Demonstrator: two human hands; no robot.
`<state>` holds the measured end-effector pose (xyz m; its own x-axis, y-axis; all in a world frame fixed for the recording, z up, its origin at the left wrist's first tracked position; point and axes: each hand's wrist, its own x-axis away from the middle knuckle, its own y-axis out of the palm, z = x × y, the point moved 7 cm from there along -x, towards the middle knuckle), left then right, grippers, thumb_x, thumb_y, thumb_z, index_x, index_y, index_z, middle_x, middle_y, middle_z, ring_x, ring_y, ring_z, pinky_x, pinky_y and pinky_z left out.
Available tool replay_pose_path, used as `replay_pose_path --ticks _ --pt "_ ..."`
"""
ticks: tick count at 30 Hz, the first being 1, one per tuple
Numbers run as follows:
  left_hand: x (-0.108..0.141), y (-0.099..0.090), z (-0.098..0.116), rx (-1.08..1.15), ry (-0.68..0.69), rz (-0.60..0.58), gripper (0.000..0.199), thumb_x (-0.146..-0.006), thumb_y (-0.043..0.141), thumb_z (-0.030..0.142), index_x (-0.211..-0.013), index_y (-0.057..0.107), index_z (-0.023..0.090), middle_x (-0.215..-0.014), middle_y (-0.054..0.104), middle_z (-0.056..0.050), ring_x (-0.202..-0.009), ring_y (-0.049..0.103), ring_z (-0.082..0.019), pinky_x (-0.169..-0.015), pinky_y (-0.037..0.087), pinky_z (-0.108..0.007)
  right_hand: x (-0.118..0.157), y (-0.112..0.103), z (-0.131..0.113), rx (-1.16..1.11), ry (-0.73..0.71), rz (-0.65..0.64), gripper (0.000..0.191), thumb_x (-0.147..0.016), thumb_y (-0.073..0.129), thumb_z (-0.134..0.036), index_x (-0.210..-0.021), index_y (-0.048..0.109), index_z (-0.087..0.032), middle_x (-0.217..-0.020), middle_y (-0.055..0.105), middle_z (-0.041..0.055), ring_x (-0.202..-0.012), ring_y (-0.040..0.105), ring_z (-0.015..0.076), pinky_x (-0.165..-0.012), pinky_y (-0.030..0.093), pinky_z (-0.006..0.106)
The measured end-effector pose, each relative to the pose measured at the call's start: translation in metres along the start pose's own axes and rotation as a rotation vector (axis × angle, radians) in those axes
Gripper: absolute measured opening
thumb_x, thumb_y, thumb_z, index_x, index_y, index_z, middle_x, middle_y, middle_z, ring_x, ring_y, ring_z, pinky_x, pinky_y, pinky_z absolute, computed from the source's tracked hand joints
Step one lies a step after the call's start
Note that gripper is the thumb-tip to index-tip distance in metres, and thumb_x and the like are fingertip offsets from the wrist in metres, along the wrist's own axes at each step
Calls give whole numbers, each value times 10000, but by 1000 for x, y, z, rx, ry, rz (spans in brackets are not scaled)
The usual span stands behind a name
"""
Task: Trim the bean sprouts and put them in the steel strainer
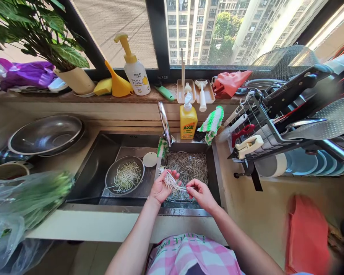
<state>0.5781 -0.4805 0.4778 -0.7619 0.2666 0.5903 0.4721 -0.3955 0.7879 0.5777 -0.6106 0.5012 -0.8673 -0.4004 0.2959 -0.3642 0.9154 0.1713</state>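
Observation:
My left hand (161, 187), palm up with its fingers curled, holds a small bunch of pale thin stems (169, 181) above the sink divider. My right hand (200, 194) pinches the ends of a few stems from that bunch, just to its right. Below my hands, the right basin holds a mass of thin brownish stems (190, 164) in water. In the left basin stands a round metal strainer bowl (107, 178) with a heap of whitish-green stems (127, 175) in it.
A faucet (164, 124) and a yellow soap bottle (188, 123) stand behind the sink. A dish rack (271, 122) with utensils is at right. Bagged greens (37, 194) and a wok (46, 135) lie left. A white round lid (150, 159) is near the divider.

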Motion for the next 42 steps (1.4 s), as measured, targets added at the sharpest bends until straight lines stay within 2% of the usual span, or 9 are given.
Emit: replay_pose_path --ticks 8,13,16,21,25,29,33,37,42 --pt "-13 -15 19 127 235 160 149 -798 481 239 -692 551 161 -872 647 -25 -892 596 -183 -820 431 -452 21 -29 -21 144 57 -100 143 -687 606 -317 -708 576 -178 -644 538 -17 -557 487 100 -530 403 220" --pt "-16 -21 7 -59 232 195 91 -745 561 229 -747 539 141 -904 641 -50 -841 615 -204 -769 475 -419 12 -59 -32 13 -10 131 177 -675 636 -321 -743 565 -173 -657 555 -9 -620 524 114 -613 423 242" --pt "-15 -11 -14 -204 172 155 153 -709 605 247 -797 540 139 -962 627 -73 -820 621 -212 -732 495 -398 -1 -51 -28 -84 -59 247 208 -655 654 -329 -752 560 -171 -701 575 3 -658 549 126 -659 437 266" --pt "-11 13 -31 -275 158 52 248 -711 609 229 -940 544 157 -1013 616 -87 -829 616 -180 -742 497 -333 -19 -22 -13 -161 -65 285 252 -630 659 -369 -745 555 -171 -717 603 17 -670 567 146 -681 457 301" --pt "-13 10 -31 -178 170 57 257 -727 589 170 -980 557 139 -1040 607 -93 -913 589 -167 -817 469 -295 -21 -16 -2 -143 -79 349 245 -626 660 -358 -751 563 -170 -736 593 14 -685 555 138 -695 459 292" --pt "-16 5 -38 -159 133 61 221 -723 590 154 -942 580 123 -1047 606 -102 -948 573 -162 -845 448 -267 -21 -12 7 -128 -72 322 227 -630 658 -353 -737 571 -172 -744 602 19 -714 558 148 -720 455 302" --pt "-14 3 -34 -160 144 103 154 -701 611 146 -850 572 136 -998 627 -88 -895 596 -176 -814 465 -317 -19 -14 5 -57 -65 271 250 -668 617 -398 -774 593 -173 -792 624 44 -749 564 167 -740 451 321" --pt "-11 9 -21 -98 113 83 130 -722 592 178 -842 549 154 -1009 620 -69 -942 582 -226 -808 463 -418 -12 -36 -3 17 -96 361 266 -735 543 -416 -835 599 -176 -823 617 53 -781 556 172 -760 442 323" --pt "-8 11 -14 -70 119 98 107 -742 569 186 -843 546 159 -964 631 -52 -917 595 -216 -800 473 -405 -7 -32 -13 143 -124 202 221 -732 562 -378 -834 608 -187 -817 614 48 -749 558 170 -711 450 304"
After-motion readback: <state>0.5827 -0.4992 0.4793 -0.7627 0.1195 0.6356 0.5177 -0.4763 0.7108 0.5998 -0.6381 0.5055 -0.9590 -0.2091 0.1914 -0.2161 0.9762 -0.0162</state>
